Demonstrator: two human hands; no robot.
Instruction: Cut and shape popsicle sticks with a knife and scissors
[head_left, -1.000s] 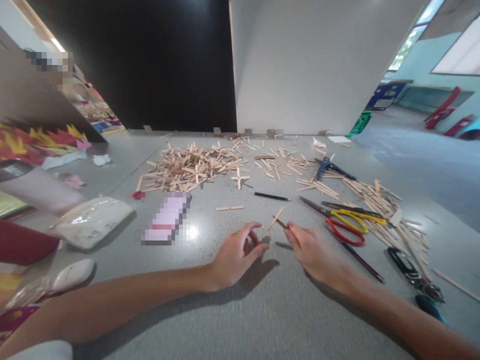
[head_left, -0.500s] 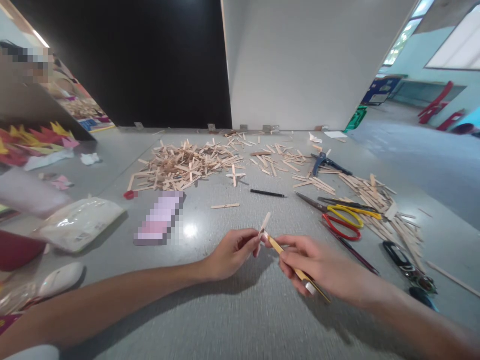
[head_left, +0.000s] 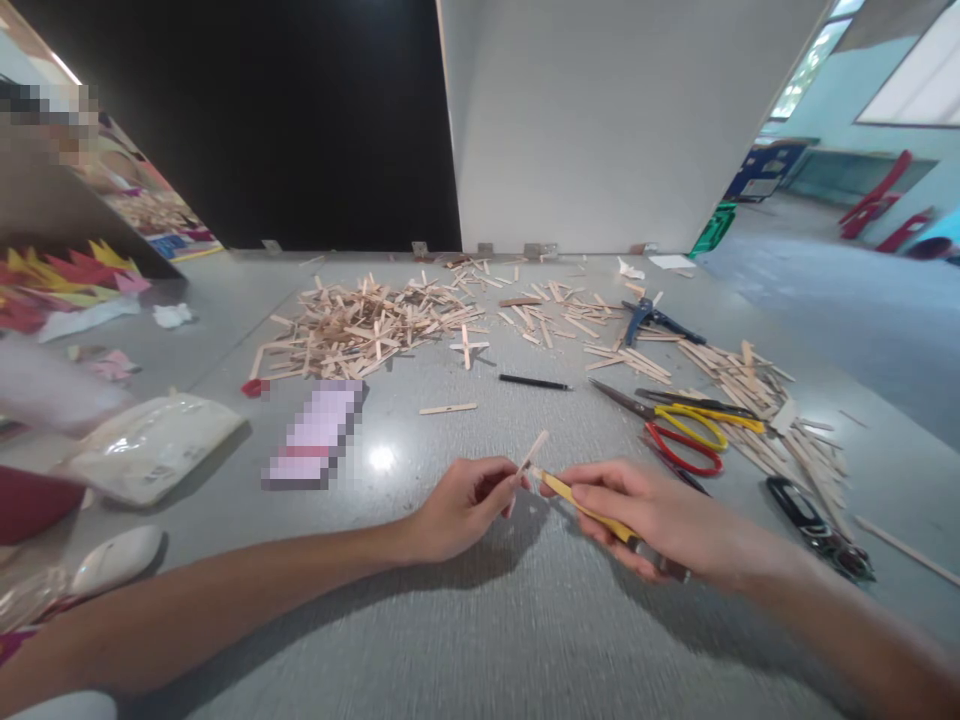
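Note:
Between its thumb and fingers my left hand (head_left: 466,508) pinches a thin wooden stick (head_left: 535,450), whose free end points up and to the right. My right hand (head_left: 637,515) is wrapped round a yellow utility knife (head_left: 589,506). The knife's tip meets the stick close to my left fingertips; how deep it cuts I cannot tell. Beyond the hands lie a single stick (head_left: 448,409) with a dark mark at its middle and two sticks joined in a cross (head_left: 466,346). A black pen (head_left: 535,382) rests to the right of them.
A heap of short wooden sticks (head_left: 367,325) lies at the back. Right of my hands are red-handled scissors (head_left: 686,450), yellow-handled scissors (head_left: 697,425), blue pliers (head_left: 640,320) and longer sticks (head_left: 817,465). Leftward are a pixelated pink rectangle (head_left: 319,435), a plastic packet (head_left: 157,445) and a white mouse (head_left: 118,560).
My right hand has turned the utility knife to a flatter angle, its rear end swinging right and up. The stick in my left hand leans further right.

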